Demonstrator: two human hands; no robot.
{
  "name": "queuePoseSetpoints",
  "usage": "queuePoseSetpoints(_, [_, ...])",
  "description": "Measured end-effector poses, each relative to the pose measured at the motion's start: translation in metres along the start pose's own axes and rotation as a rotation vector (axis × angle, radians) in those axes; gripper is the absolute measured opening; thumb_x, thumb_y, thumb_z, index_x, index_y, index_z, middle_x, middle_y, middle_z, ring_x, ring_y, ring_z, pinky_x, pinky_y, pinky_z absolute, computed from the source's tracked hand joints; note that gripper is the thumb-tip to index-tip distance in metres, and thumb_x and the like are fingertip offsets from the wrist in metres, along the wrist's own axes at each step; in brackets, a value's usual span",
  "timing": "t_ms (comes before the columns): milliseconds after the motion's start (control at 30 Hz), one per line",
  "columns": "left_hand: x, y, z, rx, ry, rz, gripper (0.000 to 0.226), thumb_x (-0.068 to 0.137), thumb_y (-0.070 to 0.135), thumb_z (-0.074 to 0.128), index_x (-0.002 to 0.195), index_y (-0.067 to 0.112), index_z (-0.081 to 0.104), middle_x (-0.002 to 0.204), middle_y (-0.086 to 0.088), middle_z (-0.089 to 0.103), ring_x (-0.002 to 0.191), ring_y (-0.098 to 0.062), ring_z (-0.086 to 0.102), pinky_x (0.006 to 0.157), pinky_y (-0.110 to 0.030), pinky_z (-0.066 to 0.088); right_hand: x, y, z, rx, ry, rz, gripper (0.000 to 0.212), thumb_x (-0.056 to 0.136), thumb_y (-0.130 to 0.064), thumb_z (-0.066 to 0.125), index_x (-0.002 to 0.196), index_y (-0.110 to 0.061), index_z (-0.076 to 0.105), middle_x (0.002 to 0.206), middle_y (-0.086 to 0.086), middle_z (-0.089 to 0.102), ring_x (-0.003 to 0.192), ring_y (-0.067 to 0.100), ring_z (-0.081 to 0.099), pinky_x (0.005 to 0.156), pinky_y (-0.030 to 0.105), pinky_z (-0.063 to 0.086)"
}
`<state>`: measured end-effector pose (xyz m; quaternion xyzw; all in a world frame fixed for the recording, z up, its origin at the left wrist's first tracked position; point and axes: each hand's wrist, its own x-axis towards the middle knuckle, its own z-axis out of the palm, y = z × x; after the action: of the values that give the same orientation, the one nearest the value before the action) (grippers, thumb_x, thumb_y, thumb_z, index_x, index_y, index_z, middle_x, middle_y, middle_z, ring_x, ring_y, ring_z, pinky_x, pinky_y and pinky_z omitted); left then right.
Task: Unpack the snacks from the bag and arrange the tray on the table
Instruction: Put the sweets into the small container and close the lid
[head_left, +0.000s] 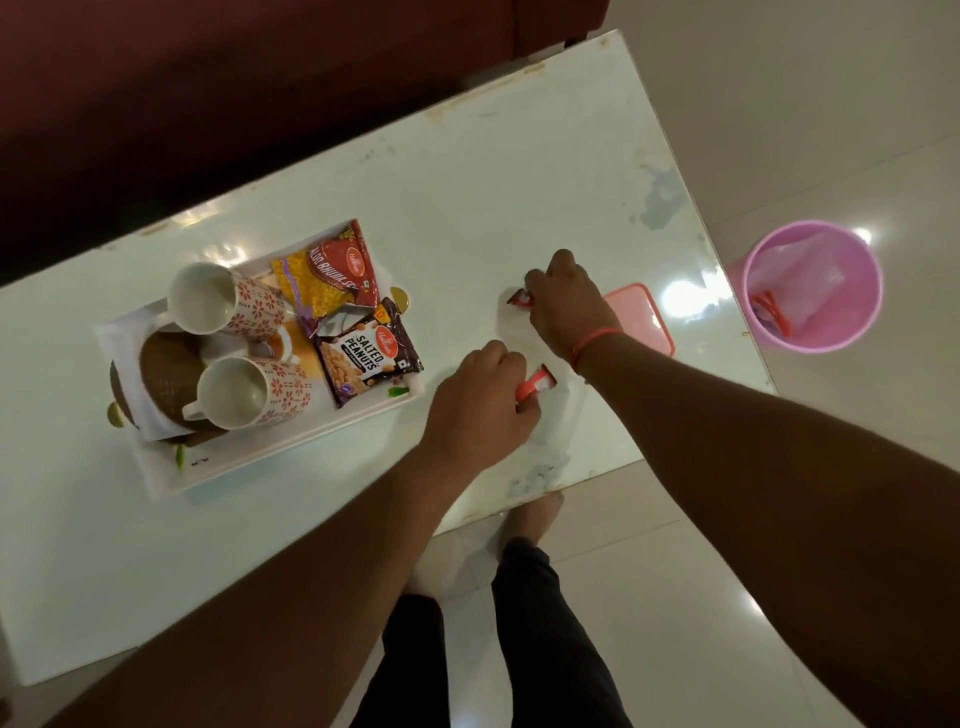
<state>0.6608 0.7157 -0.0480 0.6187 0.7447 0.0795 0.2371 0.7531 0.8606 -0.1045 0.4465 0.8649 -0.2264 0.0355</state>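
A white tray (291, 447) on the white table (519, 171) holds two patterned mugs (208, 304) (244, 392), brown woven coasters (166, 369), a salted peanuts packet (366, 356) and a red and yellow snack packet (327, 275). To the right of the tray a clear plastic bag (563, 410) with red handles lies flat on the table. My left hand (478, 405) grips its near red handle (540, 382). My right hand (566, 306) pinches the far red handle (519, 298).
A pink lid (644, 317) lies on the table just behind my right wrist. A pink bin (810, 286) with a clear bag inside stands on the floor past the table's right end. A dark red sofa (260, 78) runs along the far side. My feet are at the near edge.
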Motion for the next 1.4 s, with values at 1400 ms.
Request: queuePoseSetpoints(1400, [0.017,0.006,0.011,-0.634,0.033,-0.511,0.019,0.095,0.01,0.052,0.112,0.012,0.06,0.118,-0.004,0.062,0.108,-0.019,0.06,0.087,-0.023,0.046,-0.083,0.016,-0.029,0.633,0.167,0.632,0.058,0.079,-0.042,0.061,0.131,-0.022,0.046,0.124,0.011,0.047,0.107,0.028,0.054,0.09,0.04,0.052])
